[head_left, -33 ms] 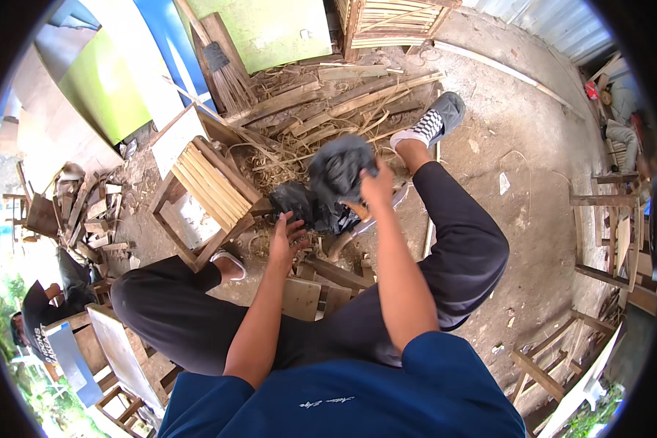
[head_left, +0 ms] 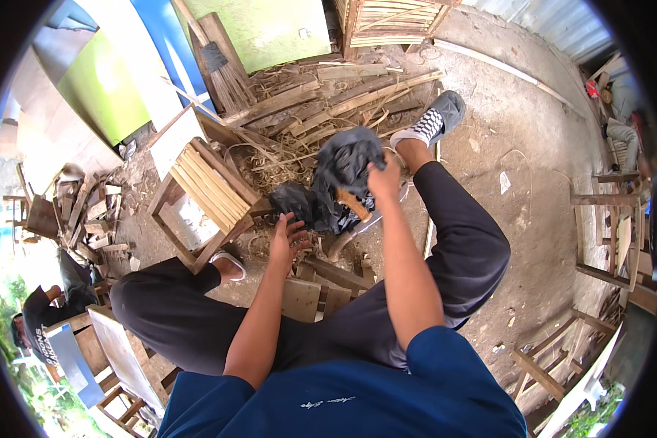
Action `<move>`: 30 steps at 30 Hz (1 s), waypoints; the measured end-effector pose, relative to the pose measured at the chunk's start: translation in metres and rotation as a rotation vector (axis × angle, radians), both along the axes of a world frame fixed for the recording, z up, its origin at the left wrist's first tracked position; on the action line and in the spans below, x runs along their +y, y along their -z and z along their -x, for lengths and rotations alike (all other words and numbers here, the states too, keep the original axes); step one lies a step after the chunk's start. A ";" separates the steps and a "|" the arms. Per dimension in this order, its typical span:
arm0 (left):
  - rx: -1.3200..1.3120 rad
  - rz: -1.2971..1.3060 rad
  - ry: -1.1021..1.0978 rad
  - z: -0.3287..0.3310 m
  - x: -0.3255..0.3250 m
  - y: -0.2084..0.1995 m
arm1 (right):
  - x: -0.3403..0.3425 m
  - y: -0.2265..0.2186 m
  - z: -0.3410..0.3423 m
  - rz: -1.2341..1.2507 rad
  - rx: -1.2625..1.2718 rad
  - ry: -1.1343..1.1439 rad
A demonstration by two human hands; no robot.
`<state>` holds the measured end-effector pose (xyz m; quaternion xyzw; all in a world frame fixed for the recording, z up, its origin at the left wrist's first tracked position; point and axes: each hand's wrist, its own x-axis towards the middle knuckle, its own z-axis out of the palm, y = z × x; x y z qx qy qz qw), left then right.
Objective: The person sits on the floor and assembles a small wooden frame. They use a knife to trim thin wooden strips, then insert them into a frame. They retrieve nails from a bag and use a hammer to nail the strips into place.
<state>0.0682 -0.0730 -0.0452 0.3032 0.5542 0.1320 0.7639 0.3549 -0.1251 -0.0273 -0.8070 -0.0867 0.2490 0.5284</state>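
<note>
Black plastic bag [head_left: 350, 157] found low in front of the seated person, between the feet, on the near side of a heap of wood offcuts [head_left: 321, 117]. Its long axis lies oblique: the upper, bunched end points away and right, toward the floor's far right corner; the slacker end trails down and left. Right hand [head_left: 384, 177] is closed on the right side of the bunched end. Left hand [head_left: 287, 237] is ungripped, fingers spread, just beside the trailing end; whether it makes contact cannot be told. Below the bunched end a wooden handle [head_left: 354, 205] slopes from upper left to lower right. Near it, a bladed tool [head_left: 339, 247] has its brown grip toward the person and its metal running up and right. Floor [head_left: 518, 219] is brown, dusty and marked with scraps. A slatted wooden frame [head_left: 211, 186] stands left of the bag. Along the floor's far edge are a broom [head_left: 230, 84], a green panel [head_left: 273, 33] and a slatted crate [head_left: 394, 28]; corrugated sheeting [head_left: 555, 22] rises beyond the far right corner.
</note>
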 end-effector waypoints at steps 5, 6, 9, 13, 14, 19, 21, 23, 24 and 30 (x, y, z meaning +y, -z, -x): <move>0.125 -0.063 0.195 -0.013 -0.004 0.006 | -0.007 0.054 -0.061 -0.032 -0.176 0.070; 0.154 -0.077 0.236 -0.014 -0.008 0.008 | -0.009 0.067 -0.052 0.054 -0.390 0.146; 0.242 -0.161 0.349 -0.020 -0.017 0.019 | -0.031 0.095 -0.020 0.277 -0.424 0.313; 0.273 -0.202 0.469 -0.021 -0.021 0.033 | -0.043 0.105 0.038 0.416 -0.085 -0.270; 0.242 -0.212 0.485 -0.020 -0.022 0.035 | -0.043 0.105 0.052 0.492 -0.137 -0.401; 0.323 -0.150 0.529 -0.011 -0.027 0.034 | -0.040 0.102 0.071 0.699 -0.235 -0.586; 0.298 -0.189 0.544 -0.008 -0.025 0.033 | -0.032 0.104 0.057 0.670 -0.177 -0.581; 0.298 -0.184 0.539 -0.009 -0.025 0.035 | -0.017 0.107 0.037 0.344 -0.171 -0.438; 0.271 -0.195 0.538 -0.009 -0.025 0.037 | -0.010 0.109 0.028 0.237 -0.230 -0.412; 0.262 -0.224 0.588 -0.008 -0.027 0.042 | -0.018 0.113 0.023 0.319 -0.217 -0.394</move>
